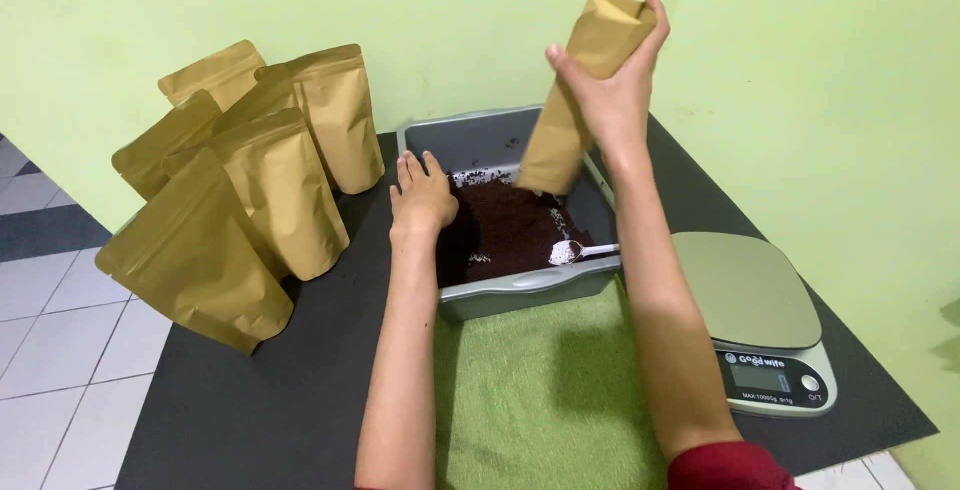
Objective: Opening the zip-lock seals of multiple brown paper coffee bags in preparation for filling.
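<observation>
Right hand (608, 85) grips our tan kraft paper pouch (580, 90), mouth down over grey plastic tub (520, 285) | left hand (422, 193) spread flat on tub edge | step: emptying, we judge | next: shake gently.

Spoon (578, 250) handle end hidden behind right forearm; pouch (580, 100) lower end blurred; scale (757, 320) display unreadable.

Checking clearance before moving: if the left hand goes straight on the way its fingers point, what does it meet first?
Probably the inner far wall of the grey tub; the left hand rests at its left rim, fingers pointing away from the person. Depth is unclear.
</observation>
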